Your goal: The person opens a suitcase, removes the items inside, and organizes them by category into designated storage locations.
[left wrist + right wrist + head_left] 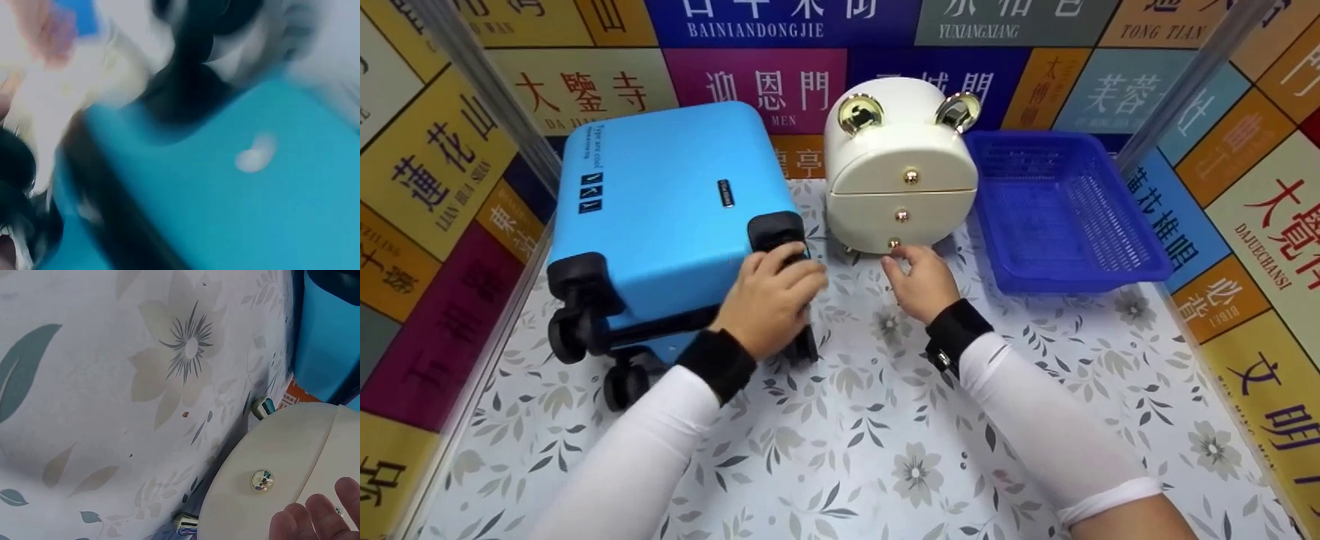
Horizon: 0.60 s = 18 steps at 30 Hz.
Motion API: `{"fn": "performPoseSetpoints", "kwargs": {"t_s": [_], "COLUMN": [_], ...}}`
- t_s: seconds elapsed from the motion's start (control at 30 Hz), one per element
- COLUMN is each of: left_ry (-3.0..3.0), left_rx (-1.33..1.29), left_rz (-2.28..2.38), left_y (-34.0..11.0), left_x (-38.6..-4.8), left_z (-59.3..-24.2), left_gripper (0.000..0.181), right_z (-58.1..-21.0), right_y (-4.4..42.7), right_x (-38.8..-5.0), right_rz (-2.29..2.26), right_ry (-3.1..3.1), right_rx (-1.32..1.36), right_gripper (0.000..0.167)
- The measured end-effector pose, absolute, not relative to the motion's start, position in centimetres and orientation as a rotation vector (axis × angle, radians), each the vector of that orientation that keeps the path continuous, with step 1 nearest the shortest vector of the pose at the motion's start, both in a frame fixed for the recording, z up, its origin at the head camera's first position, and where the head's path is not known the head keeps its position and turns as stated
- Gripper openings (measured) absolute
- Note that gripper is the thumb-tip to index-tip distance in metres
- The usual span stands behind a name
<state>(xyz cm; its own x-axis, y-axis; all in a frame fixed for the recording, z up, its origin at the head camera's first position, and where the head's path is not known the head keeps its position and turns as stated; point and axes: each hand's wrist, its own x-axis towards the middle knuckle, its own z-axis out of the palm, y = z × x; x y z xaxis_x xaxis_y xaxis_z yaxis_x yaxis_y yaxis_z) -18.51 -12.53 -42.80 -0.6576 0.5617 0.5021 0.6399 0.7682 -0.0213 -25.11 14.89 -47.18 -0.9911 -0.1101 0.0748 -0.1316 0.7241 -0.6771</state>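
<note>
My left hand (772,300) curls its fingers round a black wheel at the near right corner of a blue suitcase (675,187), which lies on its side. In the left wrist view the suitcase (270,169) is heavily blurred. My right hand (919,285) is by the bottom knob (894,244) of a cream storage box (900,161) with several gold knobs and two shiny round ears. The right wrist view shows loosely bent fingers (318,520) in front of the box, apart from its lowest knob (262,481). That hand holds nothing visible.
A blue plastic basket (1072,277) stands to the right of the cream box. Beneath everything is a white floral cover (840,450). Panels with Chinese lettering (765,82) enclose the back and both sides, with clear corner posts between them.
</note>
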Motion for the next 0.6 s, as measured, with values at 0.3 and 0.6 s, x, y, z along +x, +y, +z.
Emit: {"fn": "performPoseSetpoints", "kwargs": {"t_s": [0.3, 0.6], "left_ry": [-2.704, -2.654], "left_rx": [-0.319, -0.261], "left_rz": [0.025, 0.144], "left_y": [-13.4, -11.1], "left_x": [-19.0, -21.9], "left_z": [-42.0, -40.9], "left_gripper": [0.089, 0.048], "right_z": [-47.5, -47.6], "right_y": [15.3, 15.3], "right_x": [-25.5, -25.9], "right_rz": [1.122, 1.14], "right_ry": [-2.931, -2.918], "right_rx": [0.143, 0.132], "right_gripper": [0.047, 0.047]}}
